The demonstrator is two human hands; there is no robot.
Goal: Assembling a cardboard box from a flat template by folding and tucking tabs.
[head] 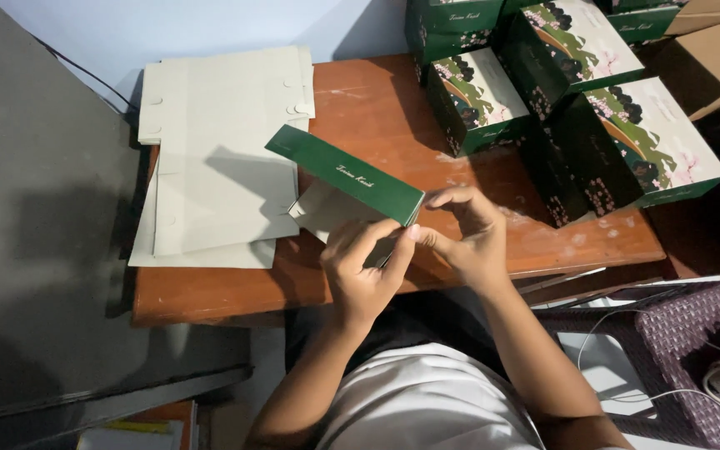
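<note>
— Closest to the lens, low in the frame, is the person's white shirt [427, 400], with both forearms rising from it toward the middle. What worries you first?

— Start big: the wooden worktop [377, 108]. It is narrow, and the pile of flat grey card blanks [210, 158] at the upper left overhangs its left and far edges. I judge that a nudge from an elbow could slide sheets off.

— And the finished green boxes [618, 125] at the upper right?

— They sit crowded together, the nearest one close to the front edge. A knock from the right forearm could push it over, I think.

— Now the piece in hand?

— The half-folded green carton [345, 173] hangs above the worktop at mid-frame, its long green panel slanting toward the upper left, the grey inside facing down. The left hand [364, 267] pinches its near end, thumb and fingers closed on the card. The right hand [468, 233] pinches the same corner from the other side, fingertips pressed together on the edge.

— So the risk there?

— All the hold is at one corner, so the long free end may sag or twist, and a crease could land crooked. I cannot tell whether a tab is already tucked.
</note>
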